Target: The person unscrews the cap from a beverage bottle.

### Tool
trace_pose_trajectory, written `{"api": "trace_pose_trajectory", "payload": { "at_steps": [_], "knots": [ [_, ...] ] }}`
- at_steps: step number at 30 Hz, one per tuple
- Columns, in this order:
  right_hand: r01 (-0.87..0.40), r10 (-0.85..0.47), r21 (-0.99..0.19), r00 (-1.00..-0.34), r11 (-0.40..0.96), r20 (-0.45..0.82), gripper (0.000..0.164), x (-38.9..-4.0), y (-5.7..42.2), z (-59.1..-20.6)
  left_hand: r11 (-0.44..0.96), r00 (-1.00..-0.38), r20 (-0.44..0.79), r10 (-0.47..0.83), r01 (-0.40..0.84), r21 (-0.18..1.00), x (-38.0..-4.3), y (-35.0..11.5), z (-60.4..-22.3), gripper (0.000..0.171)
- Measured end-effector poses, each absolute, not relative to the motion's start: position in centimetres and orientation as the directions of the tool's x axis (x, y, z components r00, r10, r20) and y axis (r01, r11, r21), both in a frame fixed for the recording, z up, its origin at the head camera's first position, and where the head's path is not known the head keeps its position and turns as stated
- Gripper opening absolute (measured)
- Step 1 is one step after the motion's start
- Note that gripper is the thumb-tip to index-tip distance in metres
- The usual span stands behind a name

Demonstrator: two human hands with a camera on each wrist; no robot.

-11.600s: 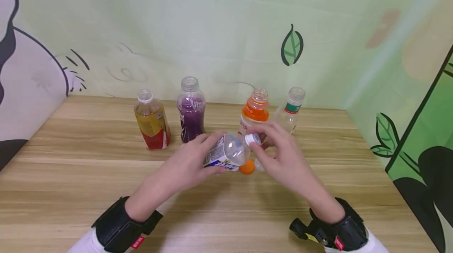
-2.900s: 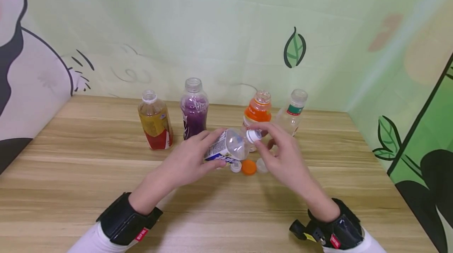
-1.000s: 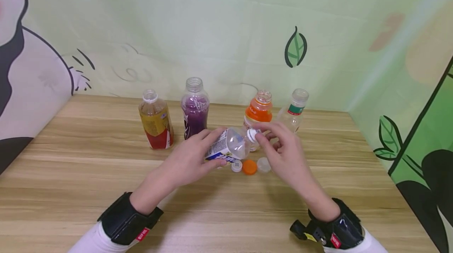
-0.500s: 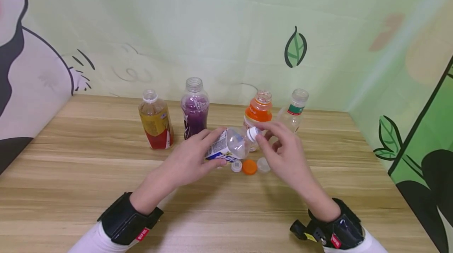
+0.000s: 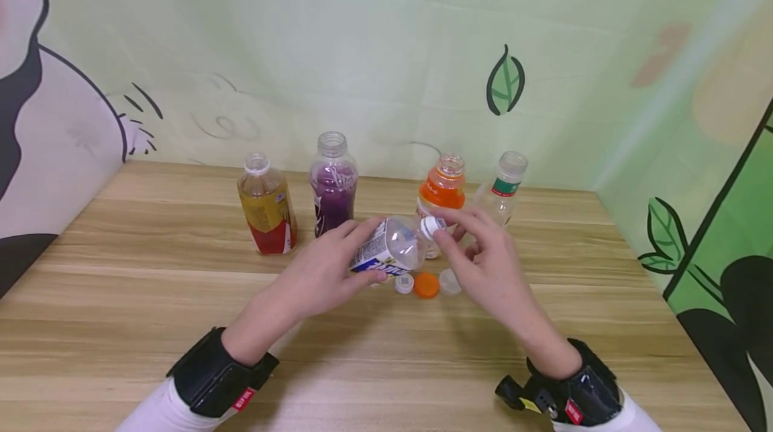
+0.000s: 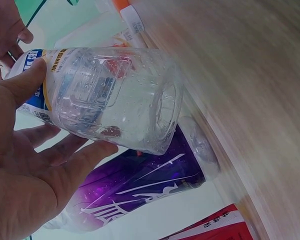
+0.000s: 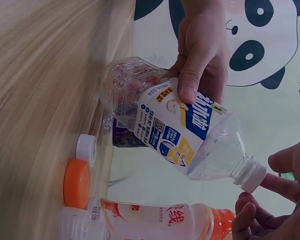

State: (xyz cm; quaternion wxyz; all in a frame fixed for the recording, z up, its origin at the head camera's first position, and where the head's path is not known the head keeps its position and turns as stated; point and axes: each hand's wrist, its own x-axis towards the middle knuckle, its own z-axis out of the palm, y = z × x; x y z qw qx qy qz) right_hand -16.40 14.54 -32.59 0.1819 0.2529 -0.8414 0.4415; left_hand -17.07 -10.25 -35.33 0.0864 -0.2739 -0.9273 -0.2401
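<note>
My left hand (image 5: 323,271) holds a clear plastic bottle (image 7: 170,125) around its blue-and-white label. The bottle lies tilted above the table, its neck toward my right hand (image 5: 486,261). A white cap (image 5: 432,226) sits at the bottle's mouth, and the thumb and index finger of my right hand pinch it. The clear base of this bottle, with droplets inside, shows in the left wrist view. Under the neck on the table lie a small white cap (image 5: 404,284), an orange cap (image 5: 426,286) and a translucent cap (image 5: 449,282).
Uncapped bottles stand along the back: one with a yellow-and-red label (image 5: 266,214), a purple one (image 5: 333,190), an orange-topped one (image 5: 442,190) and a clear one with a green band (image 5: 506,186). A printed cloth backdrop (image 5: 362,49) rises behind the wooden table (image 5: 151,284).
Since the oldest frame the white cap has changed its tilt at the bottle's mouth. Over the last second, my right thumb and fingers shift slightly around it; the left hand stays put.
</note>
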Motion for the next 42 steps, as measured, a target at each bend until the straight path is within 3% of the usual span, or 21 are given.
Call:
{"api": "trace_pose_trajectory", "payload": {
  "at_steps": [42],
  "knots": [
    [-0.590, -0.263, -0.667, -0.804, 0.455, 0.533, 0.027, -16.52, 14.38, -32.87, 0.738, -0.837, 0.284, 0.468, 0.547, 0.396, -17.07, -10.29, -35.23, 0.078]
  ]
}}
